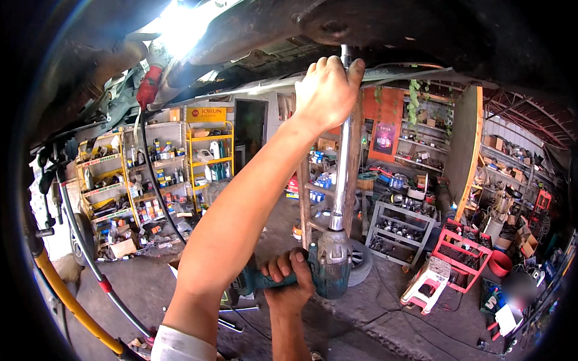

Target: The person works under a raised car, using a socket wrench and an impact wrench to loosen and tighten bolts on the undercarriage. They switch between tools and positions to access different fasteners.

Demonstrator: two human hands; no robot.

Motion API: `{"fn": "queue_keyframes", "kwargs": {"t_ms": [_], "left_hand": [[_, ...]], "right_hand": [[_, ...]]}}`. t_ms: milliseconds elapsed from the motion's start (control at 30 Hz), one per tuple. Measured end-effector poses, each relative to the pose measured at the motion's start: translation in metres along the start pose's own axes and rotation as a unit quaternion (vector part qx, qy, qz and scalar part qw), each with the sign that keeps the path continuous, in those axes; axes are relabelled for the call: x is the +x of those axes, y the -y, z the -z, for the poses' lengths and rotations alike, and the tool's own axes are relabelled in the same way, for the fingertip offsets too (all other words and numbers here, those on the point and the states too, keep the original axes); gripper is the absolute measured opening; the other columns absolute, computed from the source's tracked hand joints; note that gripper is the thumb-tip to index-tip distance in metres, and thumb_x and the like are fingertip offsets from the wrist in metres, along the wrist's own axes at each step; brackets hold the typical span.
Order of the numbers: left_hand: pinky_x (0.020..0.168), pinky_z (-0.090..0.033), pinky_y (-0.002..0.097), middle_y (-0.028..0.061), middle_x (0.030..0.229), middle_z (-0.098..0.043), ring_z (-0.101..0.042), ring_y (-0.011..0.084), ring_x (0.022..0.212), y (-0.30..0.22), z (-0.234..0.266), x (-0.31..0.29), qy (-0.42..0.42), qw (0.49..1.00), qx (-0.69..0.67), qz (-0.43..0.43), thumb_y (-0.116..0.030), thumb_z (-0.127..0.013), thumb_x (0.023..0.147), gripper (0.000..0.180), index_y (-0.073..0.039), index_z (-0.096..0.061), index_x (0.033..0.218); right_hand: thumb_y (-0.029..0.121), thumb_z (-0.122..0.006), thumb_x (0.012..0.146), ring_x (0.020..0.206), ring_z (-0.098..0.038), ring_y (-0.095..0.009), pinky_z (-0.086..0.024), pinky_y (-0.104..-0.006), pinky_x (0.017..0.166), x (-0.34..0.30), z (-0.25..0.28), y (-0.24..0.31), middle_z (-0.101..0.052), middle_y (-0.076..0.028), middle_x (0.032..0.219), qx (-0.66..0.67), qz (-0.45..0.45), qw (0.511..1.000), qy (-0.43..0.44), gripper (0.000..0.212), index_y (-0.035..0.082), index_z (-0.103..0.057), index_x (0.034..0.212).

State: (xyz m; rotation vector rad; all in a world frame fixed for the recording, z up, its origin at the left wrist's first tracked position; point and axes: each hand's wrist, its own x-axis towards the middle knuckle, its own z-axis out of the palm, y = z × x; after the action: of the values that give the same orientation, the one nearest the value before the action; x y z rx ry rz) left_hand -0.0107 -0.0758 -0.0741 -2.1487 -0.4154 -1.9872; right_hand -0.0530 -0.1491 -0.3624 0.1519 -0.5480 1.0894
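My left hand [327, 91] reaches up high, closed around the upper part of a long chrome extension bar [343, 165]. The bar's top end meets the dark underside of a vehicle [265, 51] overhead; its exact contact point is hard to make out. At its lower end the bar sits in the nose of a teal and grey cordless impact wrench [333, 268], which points straight upward. Lower down, my right hand [290, 280] wraps around the wrench's handle. My left forearm crosses in front of part of the handle and hides it.
A lit work lamp with a red handle [149, 87] hangs upper left, its black cable [155, 180] drooping. Yellow shelves [209, 141] stand behind. On the right are a grey rack [400, 234], a red and white stool [426, 284] and a red rack [462, 253]. A tire [360, 265] lies behind the wrench.
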Motion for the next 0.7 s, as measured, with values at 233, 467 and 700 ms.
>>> {"fn": "queue_keyframes", "kwargs": {"t_ms": [233,467,700], "left_hand": [[0.087,-0.041,0.0456,0.0244,0.096,-0.058,-0.054,0.0410,0.099,-0.001,-0.005,-0.005,-0.023,1.000,-0.014,0.001,-0.046,-0.043,0.097,0.053,0.005,-0.055,0.088],[0.091,-0.042,0.0498,0.0193,0.111,-0.059,-0.053,0.0361,0.111,0.000,-0.002,-0.005,0.010,1.000,-0.007,0.021,-0.049,-0.045,0.095,0.053,0.002,-0.058,0.102],[0.090,-0.041,0.0497,0.0200,0.107,-0.059,-0.053,0.0365,0.109,0.000,-0.001,-0.012,0.005,1.000,-0.023,0.016,-0.049,-0.048,0.093,0.053,0.002,-0.058,0.101]], "right_hand": [[0.023,-0.059,0.091,0.055,-0.045,-0.012,-0.040,-0.0346,0.064,0.002,0.006,-0.001,-0.045,0.004,0.063,-0.033,0.033,0.999,0.007,0.012,0.015,-0.054,0.084],[0.022,-0.058,0.091,0.055,-0.044,-0.012,-0.040,-0.0347,0.064,0.004,0.006,-0.003,-0.044,0.004,0.063,-0.037,0.055,0.998,0.008,0.010,0.016,-0.054,0.086],[0.022,-0.057,0.091,0.055,-0.044,-0.012,-0.040,-0.0344,0.063,0.005,0.005,-0.003,-0.043,0.004,0.063,-0.064,0.100,0.993,-0.015,0.009,0.016,-0.053,0.085]]}}
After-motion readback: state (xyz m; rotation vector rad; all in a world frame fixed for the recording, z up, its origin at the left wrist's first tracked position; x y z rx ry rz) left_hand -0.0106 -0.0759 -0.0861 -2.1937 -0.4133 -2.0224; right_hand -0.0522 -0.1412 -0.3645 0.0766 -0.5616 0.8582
